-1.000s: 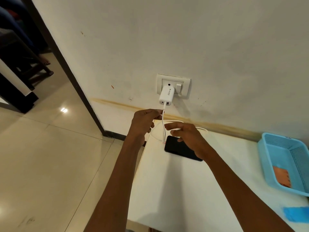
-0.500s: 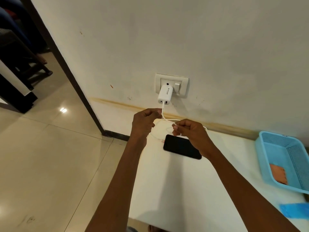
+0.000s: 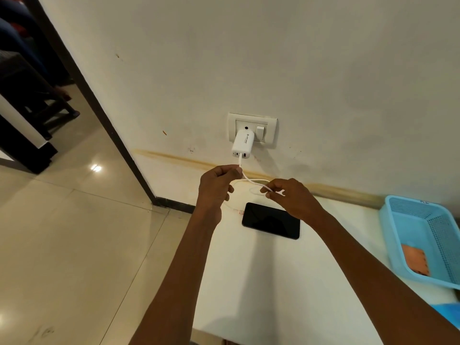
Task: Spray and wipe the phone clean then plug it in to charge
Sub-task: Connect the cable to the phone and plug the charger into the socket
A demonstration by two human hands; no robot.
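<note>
Both hands pinched the limp white charging cable (image 3: 251,181): left hand (image 3: 217,186) at nine o'clock, right hand (image 3: 290,195) at three; its stiff connector (image 3: 238,211) offered the surest hold beside the phone (image 3: 271,220).

We are seeing the white counter (image 3: 286,282) carrying a black phone (image 3: 271,220) lying flat near the wall, a white cable (image 3: 230,207) trailing beside it, and a blue basket (image 3: 395,220) sitting at its right edge.

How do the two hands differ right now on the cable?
The left hand pinches the white cable high up, just under the charger; the right hand pinches it lower and further right, above the phone. The left hand is near the table edge, the right over the table. Both grip the same cable.
</note>
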